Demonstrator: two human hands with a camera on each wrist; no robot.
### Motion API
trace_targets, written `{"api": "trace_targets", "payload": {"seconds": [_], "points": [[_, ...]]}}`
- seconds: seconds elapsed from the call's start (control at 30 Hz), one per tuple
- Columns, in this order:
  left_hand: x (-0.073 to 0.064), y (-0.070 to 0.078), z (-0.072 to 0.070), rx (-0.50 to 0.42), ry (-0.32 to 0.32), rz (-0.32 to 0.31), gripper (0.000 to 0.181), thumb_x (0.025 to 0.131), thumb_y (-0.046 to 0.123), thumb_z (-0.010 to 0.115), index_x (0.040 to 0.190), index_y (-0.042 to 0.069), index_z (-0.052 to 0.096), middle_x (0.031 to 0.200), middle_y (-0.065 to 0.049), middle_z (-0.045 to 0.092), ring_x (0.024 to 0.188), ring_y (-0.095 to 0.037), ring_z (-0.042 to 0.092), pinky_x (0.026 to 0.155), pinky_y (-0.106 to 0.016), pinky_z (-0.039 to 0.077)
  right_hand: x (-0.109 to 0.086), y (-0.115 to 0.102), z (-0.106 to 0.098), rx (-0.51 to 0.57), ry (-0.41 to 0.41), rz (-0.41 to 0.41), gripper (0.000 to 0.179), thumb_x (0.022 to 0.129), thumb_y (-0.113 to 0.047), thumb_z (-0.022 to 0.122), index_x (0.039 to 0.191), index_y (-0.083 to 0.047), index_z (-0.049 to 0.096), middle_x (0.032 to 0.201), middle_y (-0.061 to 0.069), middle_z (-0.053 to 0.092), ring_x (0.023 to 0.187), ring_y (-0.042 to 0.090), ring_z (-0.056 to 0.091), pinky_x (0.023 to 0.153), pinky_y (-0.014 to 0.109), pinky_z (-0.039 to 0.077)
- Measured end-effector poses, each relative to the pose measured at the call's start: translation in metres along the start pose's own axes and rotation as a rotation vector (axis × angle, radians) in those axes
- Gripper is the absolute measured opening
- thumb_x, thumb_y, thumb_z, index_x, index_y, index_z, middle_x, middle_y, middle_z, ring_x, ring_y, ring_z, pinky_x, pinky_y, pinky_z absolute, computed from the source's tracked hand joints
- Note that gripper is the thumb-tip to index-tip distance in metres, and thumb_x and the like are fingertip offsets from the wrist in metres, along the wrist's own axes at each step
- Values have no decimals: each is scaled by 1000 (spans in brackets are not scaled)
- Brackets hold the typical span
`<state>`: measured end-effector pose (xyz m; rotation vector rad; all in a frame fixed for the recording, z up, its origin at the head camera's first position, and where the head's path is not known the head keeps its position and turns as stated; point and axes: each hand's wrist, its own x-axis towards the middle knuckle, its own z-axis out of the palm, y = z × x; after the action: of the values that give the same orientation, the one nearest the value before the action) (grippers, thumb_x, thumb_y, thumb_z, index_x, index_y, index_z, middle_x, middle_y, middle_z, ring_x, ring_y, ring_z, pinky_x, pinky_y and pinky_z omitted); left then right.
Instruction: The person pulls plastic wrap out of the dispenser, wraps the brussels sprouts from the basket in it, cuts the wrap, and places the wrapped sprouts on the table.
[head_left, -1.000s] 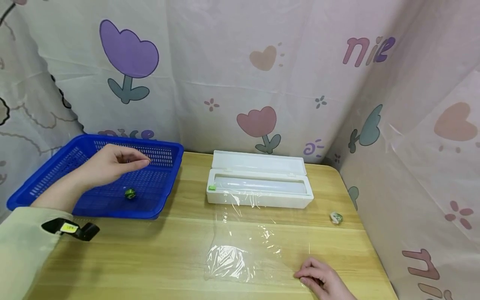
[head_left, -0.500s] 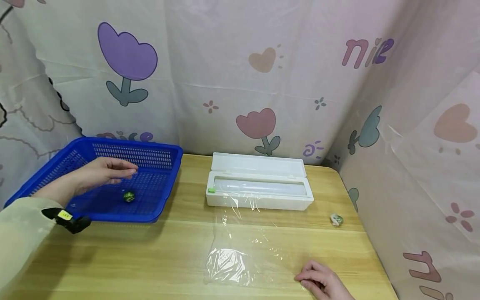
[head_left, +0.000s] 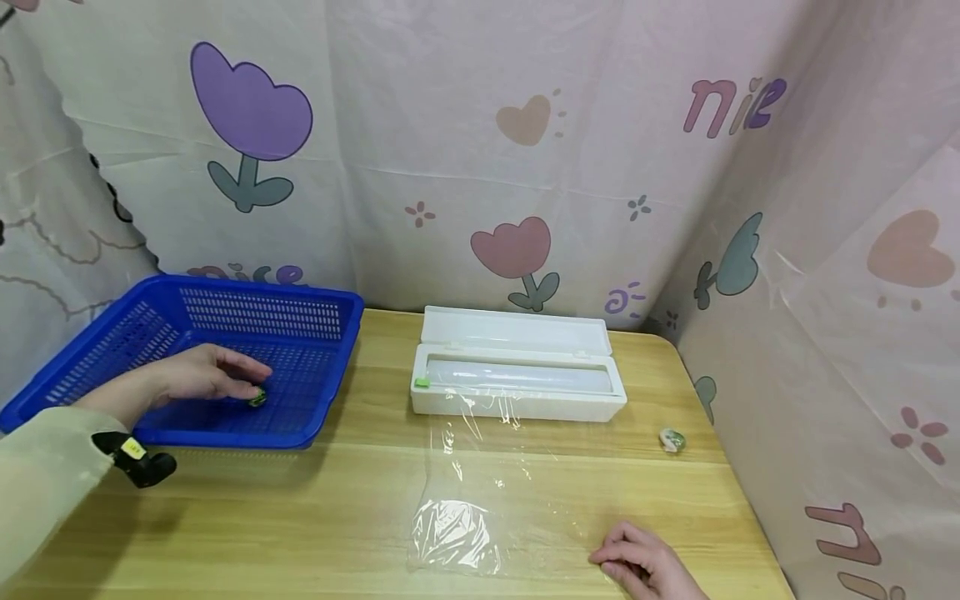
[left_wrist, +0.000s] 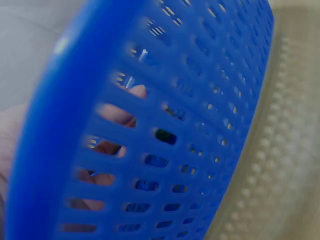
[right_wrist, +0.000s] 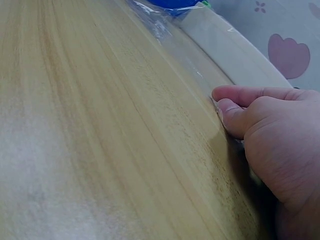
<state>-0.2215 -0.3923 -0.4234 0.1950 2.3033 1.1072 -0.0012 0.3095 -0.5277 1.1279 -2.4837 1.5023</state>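
Inside the blue plastic basket, my left hand reaches down with thumb and forefinger apart. The thumb tip is right at a small round green object on the basket floor and partly covers it. In the left wrist view, the slotted wall hides most of the left hand. At the table's front, my right hand pinches a corner of clear cling film. The film runs over the table from a white dispenser box. The right wrist view shows the right hand with the film edge between thumb and forefinger.
A small green and white object lies on the wooden table right of the dispenser. The dispenser's lid stands raised at the back, and a green slider sits at its left end. A printed curtain encloses the table.
My left hand has moved down and slightly left into the basket, until its thumb overlaps the small green object. The right hand keeps its pinch on the film in the same place.
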Motion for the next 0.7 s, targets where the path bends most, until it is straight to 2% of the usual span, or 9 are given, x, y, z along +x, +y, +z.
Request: {"api": "trace_targets", "payload": {"seconds": [0.17, 0.33, 0.57, 0.7], "points": [[0, 0, 2, 98, -1, 1, 51, 94, 22, 83, 135, -3, 69, 141, -28, 61, 132, -49, 54, 97, -52, 55, 1, -1, 0, -2, 2, -4, 42, 93, 17, 69, 122, -13, 75, 100, 1, 61, 71, -4, 49, 55, 14, 46], [-1, 4, 3, 187, 16, 29, 42, 94, 19, 83, 128, -3, 73, 132, -25, 67, 123, -45, 60, 95, -55, 55, 1, -3, 0, -9, 0, 17, 43, 93, 17, 69, 121, -14, 76, 100, -2, 61, 71, -4, 49, 55, 15, 46], [-1, 5, 2, 191, 35, 57, 41, 97, 19, 79, 130, -4, 72, 130, -23, 68, 119, -40, 62, 90, -49, 58, 0, -3, 0, 0, -4, 27, 35, 97, 10, 69, 122, -14, 76, 99, 3, 61, 70, -3, 50, 55, 15, 47], [-5, 14, 2, 167, 74, 88, 44, 102, 22, 74, 136, -5, 67, 134, -24, 66, 124, -44, 61, 93, -52, 57, -1, -1, 0, 1, -6, 27, 35, 97, 10, 69, 122, -14, 76, 99, 3, 61, 71, -2, 50, 55, 16, 47]]}}
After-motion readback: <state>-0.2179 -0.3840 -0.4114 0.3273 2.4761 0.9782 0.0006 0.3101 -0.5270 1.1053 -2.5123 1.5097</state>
